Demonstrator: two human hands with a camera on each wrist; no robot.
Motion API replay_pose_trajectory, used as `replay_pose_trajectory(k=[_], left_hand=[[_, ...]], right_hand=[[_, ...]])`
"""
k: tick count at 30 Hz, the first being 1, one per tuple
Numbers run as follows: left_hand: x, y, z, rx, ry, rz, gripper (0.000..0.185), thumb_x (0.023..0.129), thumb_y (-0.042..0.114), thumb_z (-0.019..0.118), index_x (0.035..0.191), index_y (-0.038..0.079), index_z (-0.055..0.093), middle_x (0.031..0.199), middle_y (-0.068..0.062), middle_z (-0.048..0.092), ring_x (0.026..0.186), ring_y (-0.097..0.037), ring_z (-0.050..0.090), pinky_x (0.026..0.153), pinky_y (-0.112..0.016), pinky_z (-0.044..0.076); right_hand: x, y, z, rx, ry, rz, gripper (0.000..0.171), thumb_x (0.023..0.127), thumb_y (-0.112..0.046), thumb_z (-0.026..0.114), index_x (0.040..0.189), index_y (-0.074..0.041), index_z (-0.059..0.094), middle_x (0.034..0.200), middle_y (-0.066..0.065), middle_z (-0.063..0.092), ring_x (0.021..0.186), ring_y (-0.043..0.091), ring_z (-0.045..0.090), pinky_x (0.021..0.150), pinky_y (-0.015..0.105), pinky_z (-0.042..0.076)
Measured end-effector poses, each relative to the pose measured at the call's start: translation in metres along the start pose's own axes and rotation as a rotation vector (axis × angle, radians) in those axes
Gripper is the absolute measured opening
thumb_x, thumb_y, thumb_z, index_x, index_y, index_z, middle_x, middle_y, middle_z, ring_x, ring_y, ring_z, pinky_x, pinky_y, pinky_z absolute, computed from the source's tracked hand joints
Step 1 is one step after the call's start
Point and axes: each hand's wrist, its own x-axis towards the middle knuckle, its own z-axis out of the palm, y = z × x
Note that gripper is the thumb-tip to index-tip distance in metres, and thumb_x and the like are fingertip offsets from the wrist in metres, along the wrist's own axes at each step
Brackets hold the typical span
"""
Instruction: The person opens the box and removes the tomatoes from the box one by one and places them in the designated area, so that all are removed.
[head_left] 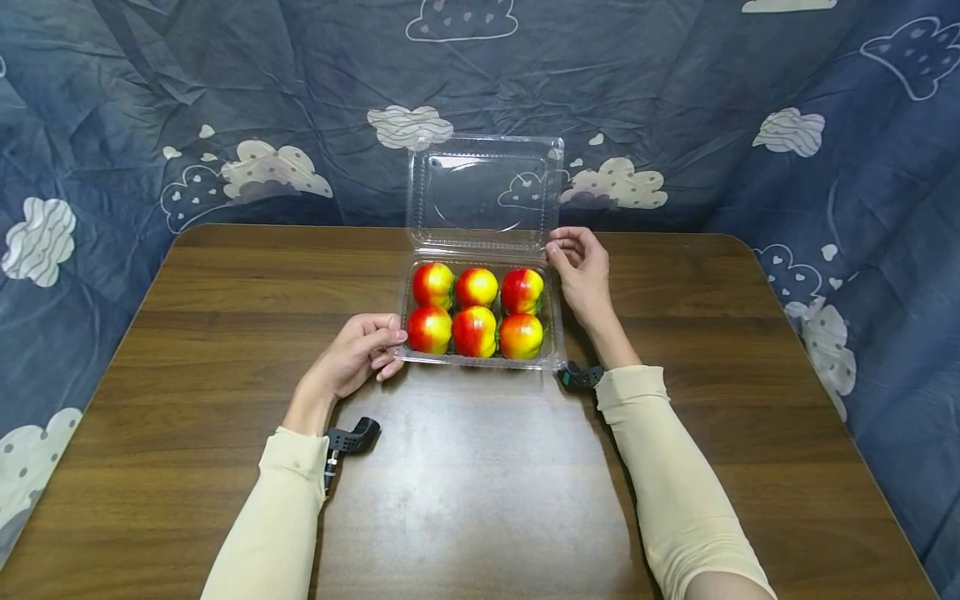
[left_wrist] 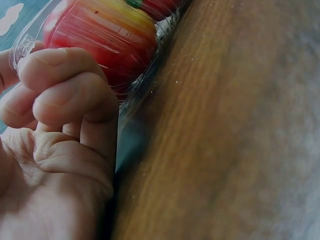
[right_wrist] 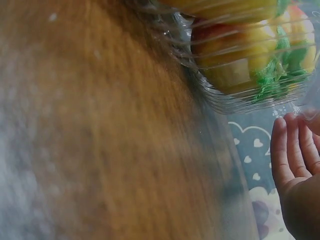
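Observation:
A clear plastic clamshell container is at the middle of the table, its lid raised at the back. Several red-and-yellow, peach-like fruits fill its base in two rows; green leaf-like bits show in the right wrist view. At the front left side, my left hand pinches the container's rim between thumb and curled fingers. My right hand pinches the edge near the hinge at the back right; in the right wrist view its fingers are fairly straight and the thumb is partly cut off.
The brown wooden table extends on all sides of the container. Behind it hangs a blue cloth with cloud prints. A black wrist mount sits on the left wrist, and another mount on the right.

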Motion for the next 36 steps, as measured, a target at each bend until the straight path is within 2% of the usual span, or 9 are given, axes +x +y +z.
replay_pose_trajectory(k=[6, 17, 22, 28, 36], left_hand=[[-0.0004, 0.0008, 0.0003, 0.012, 0.006, -0.01, 0.035, 0.1, 0.004, 0.05, 0.069, 0.003, 0.034, 0.055, -0.006, 0.022, 0.045, -0.017, 0.03, 0.046, -0.022, 0.036], [0.0001, 0.0016, 0.001, 0.035, 0.006, -0.007, 0.035, 0.099, 0.005, 0.052, 0.069, 0.002, 0.034, 0.054, -0.006, 0.024, 0.045, -0.019, 0.032, 0.045, -0.022, 0.036], [0.0, 0.0006, 0.0, 0.037, 0.007, -0.007, 0.035, 0.099, 0.004, 0.052, 0.069, 0.002, 0.034, 0.054, -0.006, 0.023, 0.045, -0.018, 0.033, 0.045, -0.022, 0.036], [0.0002, 0.0, -0.0002, 0.046, 0.007, -0.009, 0.034, 0.099, 0.004, 0.051, 0.069, 0.002, 0.034, 0.053, -0.007, 0.022, 0.045, -0.018, 0.035, 0.046, -0.023, 0.036], [0.0002, 0.0016, 0.0011, 0.045, 0.021, -0.004, 0.034, 0.099, 0.003, 0.05, 0.07, 0.0, 0.033, 0.054, -0.007, 0.023, 0.045, -0.019, 0.034, 0.046, -0.022, 0.037]], right_hand=[[-0.0002, -0.0004, -0.0004, -0.031, -0.003, 0.028, 0.031, 0.091, 0.006, 0.064, 0.118, 0.016, 0.054, 0.102, 0.027, 0.06, 0.084, 0.033, 0.061, 0.079, 0.02, 0.057], [-0.0014, -0.0064, -0.0029, -0.134, -0.053, -0.021, 0.046, 0.093, 0.002, 0.064, 0.137, 0.006, 0.05, 0.106, 0.031, 0.059, 0.09, 0.037, 0.058, 0.086, 0.017, 0.054], [-0.0015, -0.0067, -0.0029, -0.143, -0.077, 0.0, 0.047, 0.093, 0.002, 0.063, 0.138, 0.005, 0.05, 0.106, 0.032, 0.058, 0.089, 0.038, 0.058, 0.082, 0.017, 0.054], [-0.0021, -0.0069, -0.0022, -0.152, -0.092, 0.033, 0.046, 0.094, 0.0, 0.062, 0.139, 0.003, 0.052, 0.105, 0.032, 0.058, 0.087, 0.03, 0.056, 0.08, 0.015, 0.052], [-0.0024, -0.0081, -0.0005, -0.144, -0.127, 0.092, 0.047, 0.096, -0.003, 0.061, 0.141, 0.004, 0.048, 0.108, 0.032, 0.058, 0.081, 0.016, 0.062, 0.08, 0.014, 0.054]])
